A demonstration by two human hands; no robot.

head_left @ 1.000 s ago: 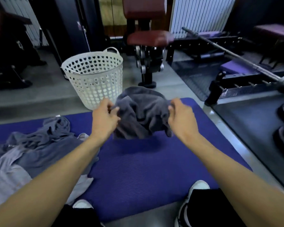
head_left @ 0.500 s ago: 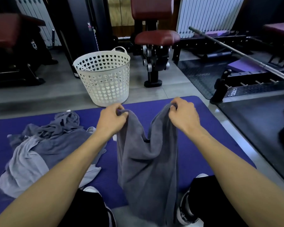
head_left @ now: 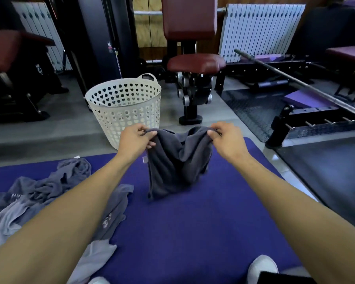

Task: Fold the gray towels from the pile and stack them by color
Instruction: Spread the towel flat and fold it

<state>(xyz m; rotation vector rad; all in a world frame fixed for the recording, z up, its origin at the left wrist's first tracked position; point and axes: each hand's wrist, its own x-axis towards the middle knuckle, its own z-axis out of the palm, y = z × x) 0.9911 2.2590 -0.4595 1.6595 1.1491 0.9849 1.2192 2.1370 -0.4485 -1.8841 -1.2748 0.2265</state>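
A white perforated laundry basket (head_left: pixel 124 107) with heart-shaped holes stands on the gray floor just beyond the far edge of a purple exercise mat (head_left: pixel 193 232), between a black machine upright and a maroon-padded gym seat (head_left: pixel 195 64) on a black stand. White radiators (head_left: pixel 260 29) line the back wall, and a steel barbell (head_left: pixel 295 78) runs diagonally over black racks and rubber flooring at the right. To the left on the mat lies a rumpled pile of gray towels (head_left: pixel 39 201), lighter and darker shades tangled together, partly hidden under the person's left forearm. The toe of a white shoe (head_left: pixel 261 267) shows at the mat's near edge.

At centre, a person holds a dark gray towel (head_left: pixel 176 167) up over the mat in front of the basket. The left hand (head_left: pixel 134 140) pinches one top corner between thumb and curled fingers; the right hand (head_left: pixel 229 138) pinches the other corner the same way. The top edge sags between the two hands, and the cloth hangs in loose, bunched folds, its lower end gathered on or just above the mat; contact cannot be told. A small white tag (head_left: pixel 145 159) shows on its left edge, below the left hand.
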